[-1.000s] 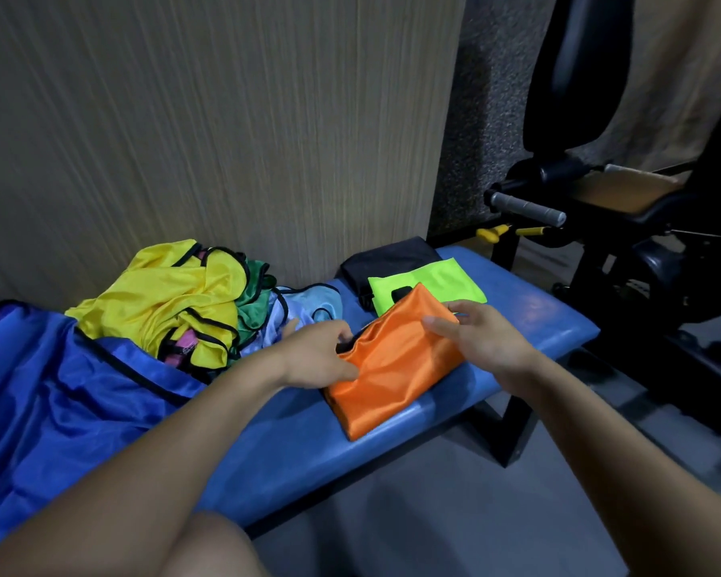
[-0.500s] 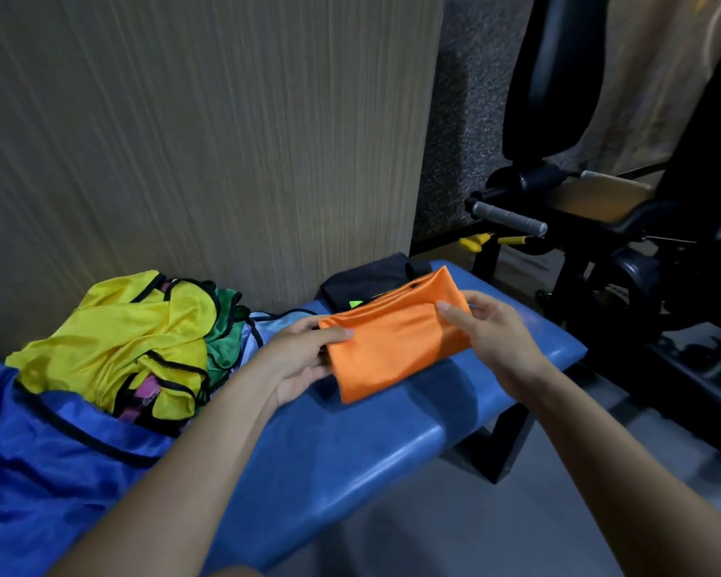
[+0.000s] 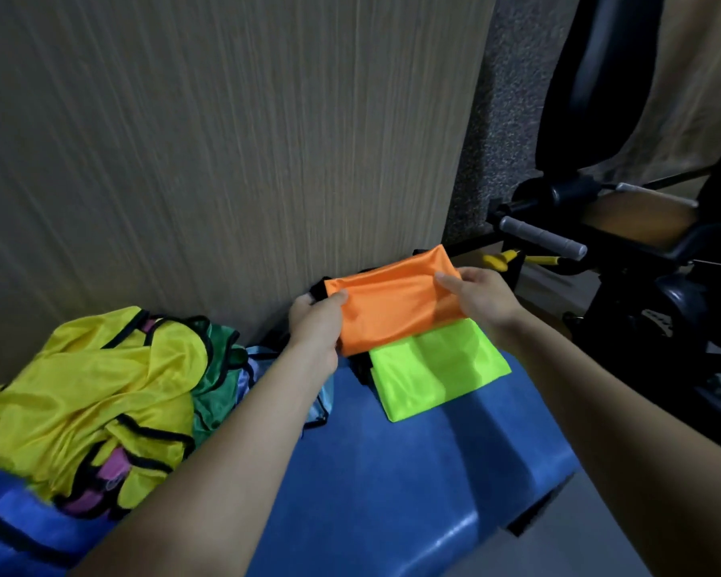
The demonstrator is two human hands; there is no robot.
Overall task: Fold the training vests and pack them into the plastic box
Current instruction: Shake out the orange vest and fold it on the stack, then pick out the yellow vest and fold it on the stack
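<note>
Head view: the left hand (image 3: 315, 326) and right hand (image 3: 481, 297) hold a folded orange vest (image 3: 392, 301) by its two ends, fingers curled round the cloth with thumbs on top. It hangs above the far end of the blue surface (image 3: 392, 472), overlapping the back edge of a folded green vest (image 3: 438, 374) that lies flat there on something dark.

The step in hand looks like setting the orange one on that stack. To do it well, keep both ends taut so the folds do not slip open, line its edges up with the green one below, lower it flat, and let go of both ends together.

To the left lies a loose heap: a yellow vest (image 3: 101, 393) on top, a darker green one (image 3: 215, 381) and a pale blue one (image 3: 250, 364) beside it, all still unfolded. A large blue cloth (image 3: 21, 530) sits at the near left corner. The wood-grain wall (image 3: 225, 139) stands just behind the stack, so there is little room backward. Black gym equipment (image 3: 642, 264) stands off to the right. No plastic box is in view.
</note>
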